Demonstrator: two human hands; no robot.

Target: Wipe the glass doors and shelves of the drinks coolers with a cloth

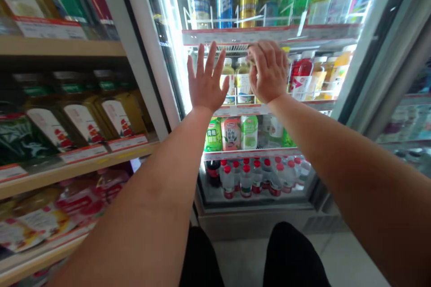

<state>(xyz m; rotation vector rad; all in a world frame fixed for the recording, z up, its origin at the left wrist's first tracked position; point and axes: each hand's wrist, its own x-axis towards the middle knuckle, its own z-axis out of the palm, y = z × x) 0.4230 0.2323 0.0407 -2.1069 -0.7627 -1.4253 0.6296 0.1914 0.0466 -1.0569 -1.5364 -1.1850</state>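
Note:
Both my arms reach into an open drinks fridge. My left hand [206,80] is raised flat with fingers spread, palm toward the second shelf, holding nothing. My right hand [267,71] is curled, fingers closed around the top of a yellow-green bottle [243,81] on that shelf; the cap is hidden under my fingers. A second yellow-green bottle [229,81] stands just left of it, between my two hands.
Tall cans [224,0] line the top shelf. Red and orange bottles [303,76] stand to the right, green cartons [232,133] below, red-capped water bottles [256,177] at the bottom. The glass door [370,54] hangs open at right. Store shelves [67,143] of packaged goods fill the left.

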